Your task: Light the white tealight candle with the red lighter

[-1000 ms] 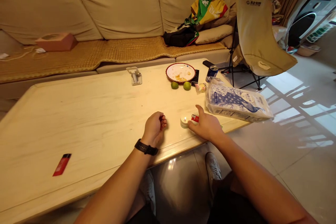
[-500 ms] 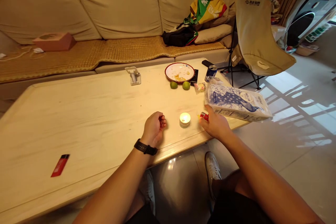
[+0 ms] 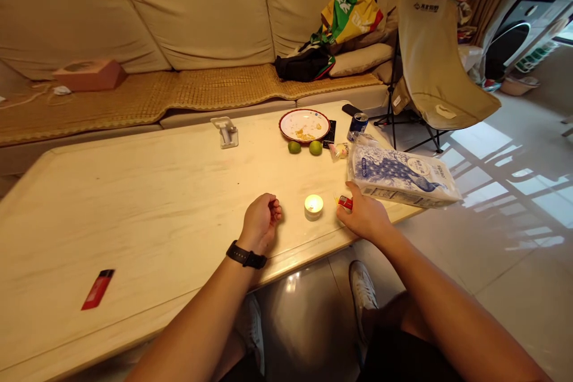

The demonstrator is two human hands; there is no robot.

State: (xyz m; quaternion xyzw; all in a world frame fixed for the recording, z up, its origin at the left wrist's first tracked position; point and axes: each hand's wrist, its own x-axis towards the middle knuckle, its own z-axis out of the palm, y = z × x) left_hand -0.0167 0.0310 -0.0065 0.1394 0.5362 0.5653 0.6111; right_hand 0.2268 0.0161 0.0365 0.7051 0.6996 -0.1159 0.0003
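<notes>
A small tealight candle [image 3: 314, 207], its cup glowing, stands on the table between my two hands. To its left, my left hand [image 3: 261, 222] rests on its side with the fingers curled in and nothing visible in them. On the other side, my right hand [image 3: 364, 213] is closed on a red lighter [image 3: 345, 202] with a metal top, held low at the tabletop. Thin yellowish sticks or a faint glow show beside the lighter; I cannot tell which. A flat red item with a black end [image 3: 97, 290] lies at the table's left front.
Beyond my right hand lies a wrapped tissue pack [image 3: 400, 173], overhanging the table's right edge. Farther back are a red-rimmed plate [image 3: 286, 136], two limes [image 3: 316, 148], a blue can [image 3: 358, 124] and a white stand [image 3: 226, 132]. A folding chair [image 3: 436, 65] stands beyond.
The view has shifted slightly. Both hands keep almost the same places and grips, and the candle stays between them.
</notes>
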